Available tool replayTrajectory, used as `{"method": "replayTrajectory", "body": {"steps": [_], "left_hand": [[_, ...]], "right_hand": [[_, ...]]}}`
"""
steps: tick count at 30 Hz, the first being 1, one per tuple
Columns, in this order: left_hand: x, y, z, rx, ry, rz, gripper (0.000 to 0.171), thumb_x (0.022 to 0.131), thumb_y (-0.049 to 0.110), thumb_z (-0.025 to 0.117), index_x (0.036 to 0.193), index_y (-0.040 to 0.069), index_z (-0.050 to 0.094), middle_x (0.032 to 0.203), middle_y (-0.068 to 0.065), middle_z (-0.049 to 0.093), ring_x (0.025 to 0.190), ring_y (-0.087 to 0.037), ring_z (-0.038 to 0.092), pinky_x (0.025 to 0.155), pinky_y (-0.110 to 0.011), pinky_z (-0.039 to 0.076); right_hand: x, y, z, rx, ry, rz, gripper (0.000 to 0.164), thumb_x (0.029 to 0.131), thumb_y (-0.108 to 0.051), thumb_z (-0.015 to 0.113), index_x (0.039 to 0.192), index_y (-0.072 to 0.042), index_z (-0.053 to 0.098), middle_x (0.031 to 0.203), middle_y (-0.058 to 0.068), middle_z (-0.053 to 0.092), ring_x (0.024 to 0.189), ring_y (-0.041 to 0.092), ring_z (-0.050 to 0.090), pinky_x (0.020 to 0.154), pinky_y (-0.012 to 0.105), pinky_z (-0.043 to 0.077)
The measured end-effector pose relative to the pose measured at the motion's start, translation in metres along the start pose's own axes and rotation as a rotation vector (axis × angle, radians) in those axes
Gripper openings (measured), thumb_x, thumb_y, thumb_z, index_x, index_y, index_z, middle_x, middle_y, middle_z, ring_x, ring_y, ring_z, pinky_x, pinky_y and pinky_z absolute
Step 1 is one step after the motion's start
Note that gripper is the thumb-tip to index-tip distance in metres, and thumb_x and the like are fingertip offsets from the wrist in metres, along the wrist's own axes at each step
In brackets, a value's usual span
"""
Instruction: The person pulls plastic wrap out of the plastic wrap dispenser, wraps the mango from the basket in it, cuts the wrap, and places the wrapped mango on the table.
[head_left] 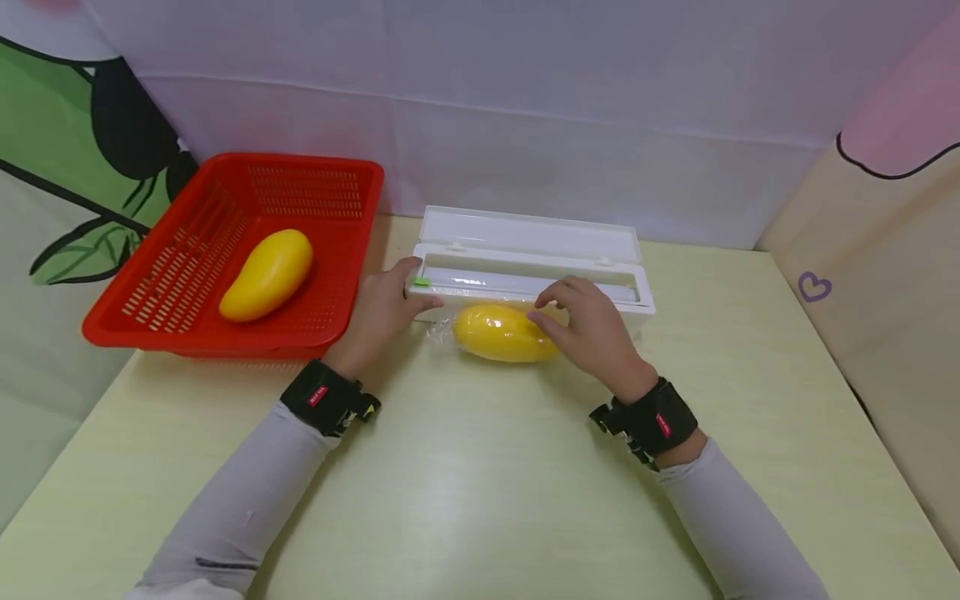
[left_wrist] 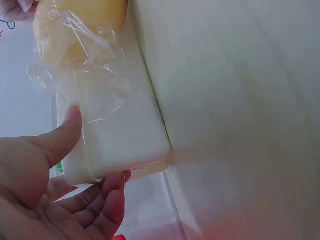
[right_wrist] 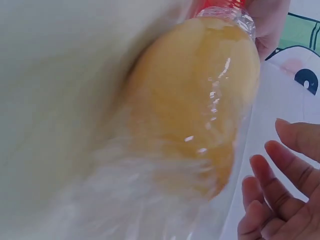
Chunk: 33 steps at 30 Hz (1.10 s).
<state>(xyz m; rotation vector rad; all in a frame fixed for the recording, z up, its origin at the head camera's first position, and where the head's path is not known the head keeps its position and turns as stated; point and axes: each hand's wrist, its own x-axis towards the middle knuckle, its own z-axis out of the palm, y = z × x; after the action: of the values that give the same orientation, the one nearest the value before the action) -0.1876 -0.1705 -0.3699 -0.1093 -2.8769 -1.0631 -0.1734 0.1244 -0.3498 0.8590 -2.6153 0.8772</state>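
Observation:
A yellow mango (head_left: 495, 333), covered in clear cling film (left_wrist: 75, 45), lies against the front of a white cling film dispenser (head_left: 647, 310). The dispenser's lid (head_left: 525, 233) stands raised, and a film roll (head_left: 517, 282) shows inside. My left hand (head_left: 382, 308) grips the dispenser's left end, thumb on the front face and fingers around the end. Over the mango's right end hovers my right hand (head_left: 592, 333), its fingers loosely bent. In the right wrist view those fingers hold nothing and appear apart from the wrapped mango, where film spreads past its near end.
At the left, a red plastic basket (head_left: 352, 242) holds another yellow mango (head_left: 266, 275) that looks unwrapped. A pale cloth backdrop (head_left: 525, 108) rises right behind the dispenser. The light wooden table (head_left: 480, 500) reaches toward me, and a cloth side wall (head_left: 862, 250) borders its right.

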Motion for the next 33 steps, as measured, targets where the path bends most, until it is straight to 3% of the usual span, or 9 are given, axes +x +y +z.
{"method": "replayTrajectory", "body": {"steps": [9, 17, 23, 26, 30, 33], "left_hand": [[-0.001, 0.001, -0.001, 0.022, 0.01, -0.005, 0.061, 0.086, 0.033, 0.078, 0.137, 0.014, 0.051, 0.115, -0.007, 0.068, 0.091, -0.024, 0.058, 0.076, -0.036, 0.051], [-0.001, 0.005, -0.002, 0.087, 0.043, 0.025, 0.072, 0.084, 0.037, 0.079, 0.144, 0.008, 0.05, 0.093, -0.013, 0.071, 0.075, -0.027, 0.058, 0.069, -0.036, 0.05], [0.001, 0.006, -0.001, 0.092, 0.046, 0.032, 0.069, 0.085, 0.036, 0.079, 0.141, 0.007, 0.053, 0.083, -0.011, 0.069, 0.07, -0.026, 0.057, 0.063, -0.033, 0.048], [0.002, 0.006, 0.0, 0.097, 0.052, 0.032, 0.066, 0.085, 0.033, 0.079, 0.14, 0.006, 0.054, 0.094, -0.014, 0.072, 0.075, -0.028, 0.062, 0.066, -0.034, 0.051], [0.001, 0.006, -0.001, 0.106, 0.08, 0.067, 0.06, 0.086, 0.028, 0.08, 0.135, 0.002, 0.057, 0.115, -0.019, 0.07, 0.094, -0.035, 0.068, 0.08, -0.043, 0.054], [0.001, 0.005, -0.001, 0.116, 0.104, 0.096, 0.056, 0.085, 0.026, 0.08, 0.13, 0.0, 0.06, 0.116, -0.021, 0.07, 0.099, -0.038, 0.068, 0.086, -0.046, 0.053]], "right_hand": [[0.063, -0.037, 0.005, -0.034, -0.246, -0.113, 0.019, 0.095, -0.023, 0.069, 0.106, -0.008, 0.073, 0.102, 0.003, 0.069, 0.095, 0.021, 0.061, 0.086, 0.034, 0.05], [0.108, -0.057, 0.027, -0.133, -0.417, -0.174, 0.029, 0.098, -0.022, 0.065, 0.124, -0.011, 0.071, 0.114, 0.003, 0.07, 0.102, 0.018, 0.062, 0.093, 0.032, 0.05], [0.114, -0.063, 0.044, -0.203, -0.443, -0.218, 0.03, 0.098, -0.016, 0.064, 0.128, -0.014, 0.069, 0.115, 0.004, 0.071, 0.107, 0.022, 0.064, 0.095, 0.034, 0.05], [0.112, -0.064, 0.051, -0.213, -0.429, -0.242, 0.028, 0.098, -0.014, 0.064, 0.125, -0.013, 0.071, 0.11, 0.002, 0.073, 0.102, 0.021, 0.064, 0.093, 0.032, 0.051], [0.111, -0.066, 0.059, -0.22, -0.402, -0.258, 0.022, 0.097, -0.012, 0.065, 0.117, -0.011, 0.075, 0.098, 0.001, 0.073, 0.089, 0.019, 0.062, 0.084, 0.029, 0.051], [0.112, -0.067, 0.064, -0.217, -0.383, -0.262, 0.016, 0.096, -0.011, 0.066, 0.108, -0.01, 0.077, 0.091, 0.0, 0.071, 0.083, 0.018, 0.058, 0.079, 0.028, 0.049]]}}
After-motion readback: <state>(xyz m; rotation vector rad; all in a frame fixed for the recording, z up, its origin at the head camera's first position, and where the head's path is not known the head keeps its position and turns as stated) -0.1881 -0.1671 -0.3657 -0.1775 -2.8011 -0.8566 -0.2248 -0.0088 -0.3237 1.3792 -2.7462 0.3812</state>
